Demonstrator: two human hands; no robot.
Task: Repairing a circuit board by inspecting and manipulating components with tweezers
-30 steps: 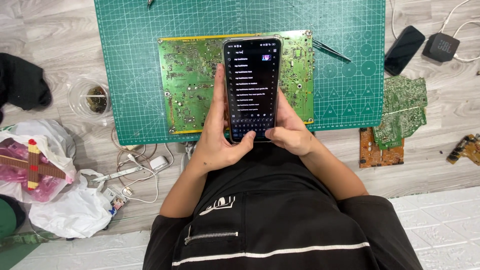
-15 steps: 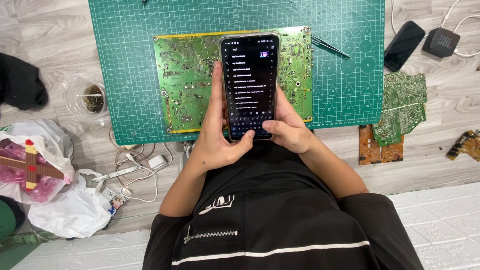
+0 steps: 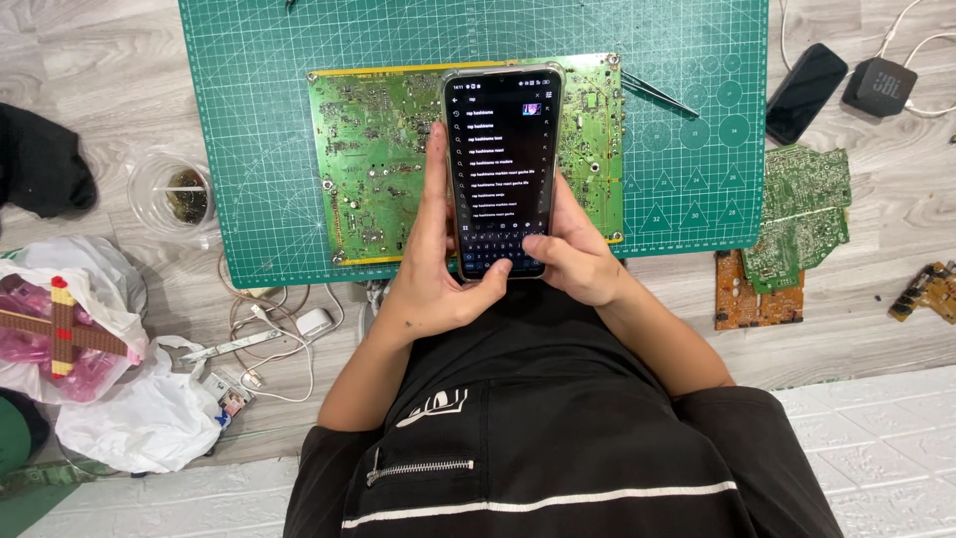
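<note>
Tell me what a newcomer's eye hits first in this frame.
Dead centre, a smartphone with a lit dark screen, held in both hands: left hand along its left edge, right hand at the lower right, thumbs at the on-screen keyboard. Under it, a large green circuit board lies on a green cutting mat. At right, smaller loose boards lie on the wooden floor.

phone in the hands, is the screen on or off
On. The phone held by the left hand and right hand shows a lit dark screen with rows of white text and a keyboard at the bottom.
</note>
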